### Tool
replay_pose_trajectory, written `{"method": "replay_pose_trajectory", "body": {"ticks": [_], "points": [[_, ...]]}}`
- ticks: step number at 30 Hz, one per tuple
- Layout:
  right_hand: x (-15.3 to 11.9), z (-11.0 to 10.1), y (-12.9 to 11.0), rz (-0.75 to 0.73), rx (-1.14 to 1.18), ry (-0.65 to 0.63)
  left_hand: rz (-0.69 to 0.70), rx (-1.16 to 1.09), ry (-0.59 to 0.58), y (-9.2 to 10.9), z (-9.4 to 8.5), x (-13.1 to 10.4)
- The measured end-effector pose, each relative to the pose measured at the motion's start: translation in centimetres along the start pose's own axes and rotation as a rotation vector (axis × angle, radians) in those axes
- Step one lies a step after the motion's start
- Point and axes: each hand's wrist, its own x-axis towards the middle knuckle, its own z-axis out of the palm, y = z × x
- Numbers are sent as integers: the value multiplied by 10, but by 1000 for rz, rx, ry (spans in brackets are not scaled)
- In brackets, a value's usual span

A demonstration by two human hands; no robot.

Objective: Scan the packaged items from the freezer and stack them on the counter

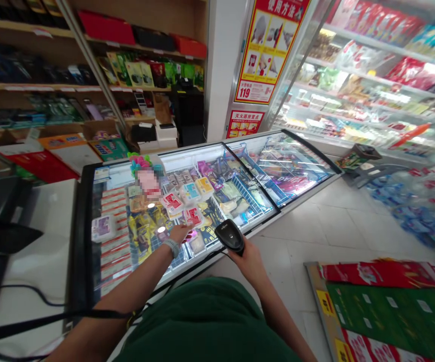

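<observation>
On the glass top of a chest freezer point(300, 208) lie several small clear-lidded tubs. My left hand point(181, 234), with a watch on the wrist, has its fingers at the near edge of a red-labelled tub point(193, 216); whether they grip it is hard to tell. Wrapped round the handle of a black handheld scanner point(230, 235) is my right hand point(245, 254). Beyond the left hand are another red-labelled tub point(173, 202), a blue-labelled one point(190, 191) and a yellow-labelled one point(204, 187). A purple-labelled tub point(103, 228) sits apart at the left end.
A white counter point(51, 216) adjoins the freezer's left end. Shelves of goods point(145, 42) stand behind it. A black cable point(198, 261) runs from the scanner toward the left. At the lower right is a display of red and green packages point(386, 306).
</observation>
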Motion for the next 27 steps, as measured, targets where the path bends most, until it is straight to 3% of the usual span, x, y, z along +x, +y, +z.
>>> {"method": "replay_pose_trajectory", "body": {"ticks": [4, 9, 18, 27], "points": [[4, 2, -1, -14, -7, -20, 25, -56, 16, -6, -15, -4], [10, 12, -10, -44, -38, -88, 126, -77, 36, -18, -50, -18], [22, 42, -54, -181, -168, -303, 369, 35, 195, -24, -118, -64], [31, 68, -80, -311, -212, -412, 446, 24, 292, -42, -151, -79]]}}
